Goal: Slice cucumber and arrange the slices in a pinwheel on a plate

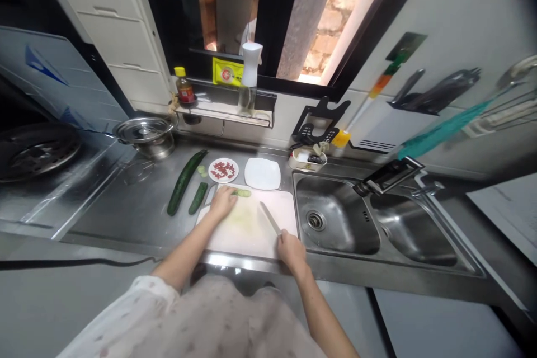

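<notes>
Left hand [224, 202] at the far left corner of the white rectangular cutting board [235, 239], fingers bent, tips by the pale green cucumber slices [243, 193]; presumably there to steady them, though whether they touch or grip cannot be told. Right hand [291, 251] closed in a fist around the handle of a slim, straight metal knife [270, 218], tip pointing away and leftward over the board, apart from the slices; this likely keeps the edge clear of the left fingers. Long dark green rough-skinned cucumber [184, 183] and short dark green cucumber piece [198, 198] lie left of the board, probably for easy reach. Round white plate [211, 170] of small dark red bits [223, 170] and rounded-square white plate [262, 173] stand just behind it; grey steel counter [126, 207] beneath, smooth and reflective
</notes>
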